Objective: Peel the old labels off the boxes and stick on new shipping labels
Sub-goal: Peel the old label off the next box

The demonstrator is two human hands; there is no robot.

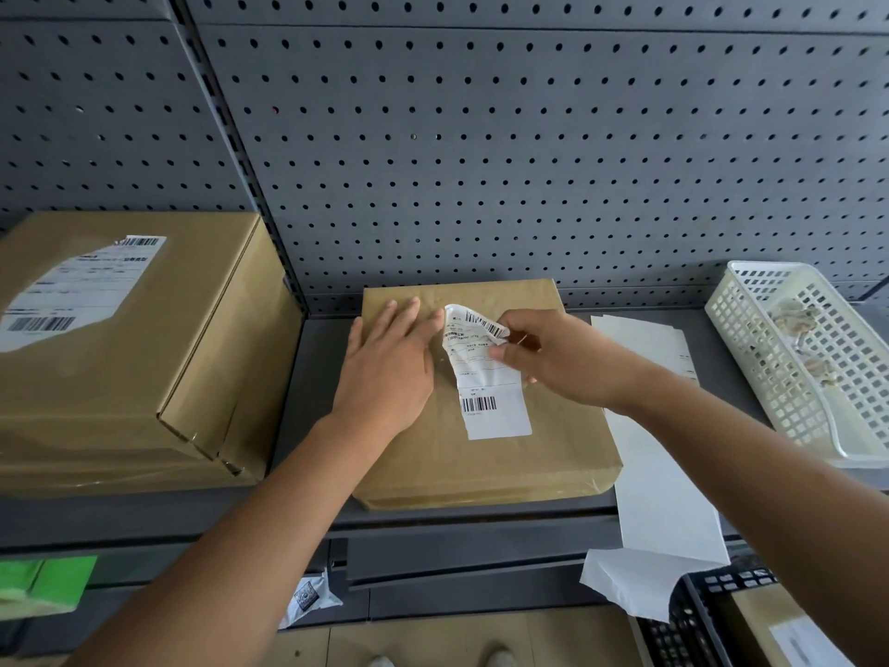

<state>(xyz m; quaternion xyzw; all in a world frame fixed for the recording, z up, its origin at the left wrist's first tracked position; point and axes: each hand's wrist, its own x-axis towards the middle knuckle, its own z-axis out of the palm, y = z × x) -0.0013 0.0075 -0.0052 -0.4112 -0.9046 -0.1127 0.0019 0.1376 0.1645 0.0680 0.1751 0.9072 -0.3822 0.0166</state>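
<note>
A flat brown cardboard box lies on the grey shelf in the middle of the view. A white shipping label with barcodes is partly peeled from its top: the upper part curls up and the lower part still sticks flat. My right hand pinches the lifted upper edge of the label. My left hand presses flat on the box top, just left of the label, with its fingers straight.
A stack of bigger brown boxes with a label on top stands at the left. White label sheets lie right of the box and hang over the shelf edge. A white plastic basket holding crumpled scraps sits far right. A dark crate is below right.
</note>
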